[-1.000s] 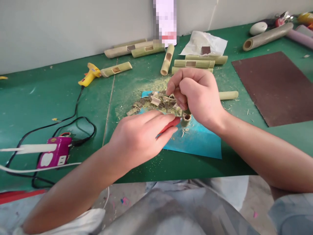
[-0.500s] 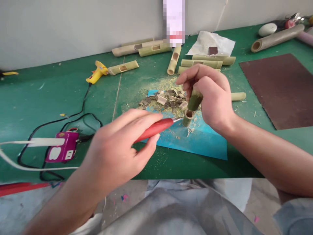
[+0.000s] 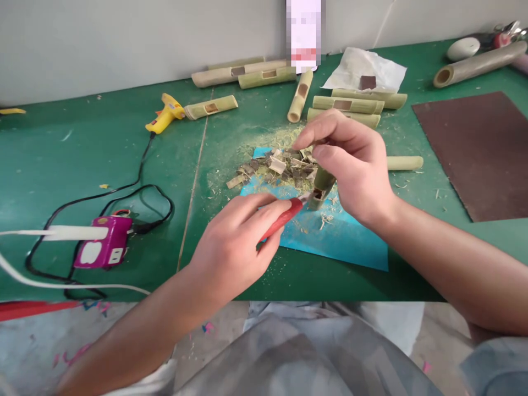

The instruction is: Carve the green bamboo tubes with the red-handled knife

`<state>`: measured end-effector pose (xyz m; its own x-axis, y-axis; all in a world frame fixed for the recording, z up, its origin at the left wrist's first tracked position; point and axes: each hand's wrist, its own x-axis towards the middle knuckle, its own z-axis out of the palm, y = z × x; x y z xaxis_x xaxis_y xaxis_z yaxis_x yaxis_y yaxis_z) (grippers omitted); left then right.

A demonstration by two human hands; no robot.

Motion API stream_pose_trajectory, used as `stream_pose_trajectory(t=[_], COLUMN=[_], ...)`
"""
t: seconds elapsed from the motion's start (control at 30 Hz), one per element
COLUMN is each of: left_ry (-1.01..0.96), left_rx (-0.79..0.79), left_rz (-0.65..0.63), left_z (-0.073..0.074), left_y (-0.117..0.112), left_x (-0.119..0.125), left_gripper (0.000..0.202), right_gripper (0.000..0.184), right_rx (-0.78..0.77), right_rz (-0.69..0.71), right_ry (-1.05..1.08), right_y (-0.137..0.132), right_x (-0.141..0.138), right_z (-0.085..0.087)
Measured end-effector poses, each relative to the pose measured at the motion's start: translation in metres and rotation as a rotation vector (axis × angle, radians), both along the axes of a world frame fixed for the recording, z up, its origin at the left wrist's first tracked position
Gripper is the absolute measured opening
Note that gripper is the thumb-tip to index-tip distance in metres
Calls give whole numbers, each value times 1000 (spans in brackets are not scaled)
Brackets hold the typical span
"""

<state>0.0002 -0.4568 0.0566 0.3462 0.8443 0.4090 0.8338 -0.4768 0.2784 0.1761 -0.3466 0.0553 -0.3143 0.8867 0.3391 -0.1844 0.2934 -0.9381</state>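
Note:
My left hand (image 3: 237, 242) is closed around the red handle of a carving knife (image 3: 284, 215). Its metal tip meets the edge of the opening cut in a green bamboo tube (image 3: 324, 184). My right hand (image 3: 350, 159) grips that tube near its upper end, holding it tilted over a blue sheet (image 3: 355, 242). The fingers hide part of the tube. Beyond it lies a heap of bamboo chips and shavings (image 3: 284, 163).
Several notched bamboo tubes (image 3: 266, 78) lie along the back. A yellow glue gun (image 3: 165, 114) and a purple power adapter (image 3: 105, 239) with cables are on the left. To the right are a brown sheet (image 3: 474, 154), white paper (image 3: 350, 69) and a thick tube (image 3: 478, 66).
My left hand has moved right and slightly up, bringing the knife closer into the tube's opening. The tube has turned a little in my right hand. The view has shifted slightly.

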Motion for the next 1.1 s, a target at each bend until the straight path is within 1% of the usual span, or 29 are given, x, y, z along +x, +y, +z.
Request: stream_pose_trajectory(t=[0.13,0.2,0.3,0.4,0.57,0.7,0.87,0.97,1.1], left_ry=[50,85,138,121,101,95,47,35,70], left_rx=[-105,-126,-148,-205,-254,-236,-182,-190,-177], left_rz=[-43,-33,0,16,-9,17,7,4,15], left_z=[2,4,7,9,8,2,-3,-2,2], left_y=[2,2,0,-1,-1,2,5,3,0], left_x=[0,0,1,1,0,1,3,4,5], left_gripper=[34,36,38,40,44,41,39,38,35], right_gripper=[22,22,22,20,21,22,20,28,47], right_rx=[-95,-127,-120,-147,-176,-187,-177,-156,-119], right_rz=[68,122,175,167,148,100,94,66,62], right_ry=[34,74,131,101,99,81,90,125,148], right_y=[0,1,3,4,3,1,-4,-4,-6], right_x=[-3,-4,-5,-4,-5,-7,-11,-12,-13], right_z=[-1,-2,-3,-2,2,1,1,1,0])
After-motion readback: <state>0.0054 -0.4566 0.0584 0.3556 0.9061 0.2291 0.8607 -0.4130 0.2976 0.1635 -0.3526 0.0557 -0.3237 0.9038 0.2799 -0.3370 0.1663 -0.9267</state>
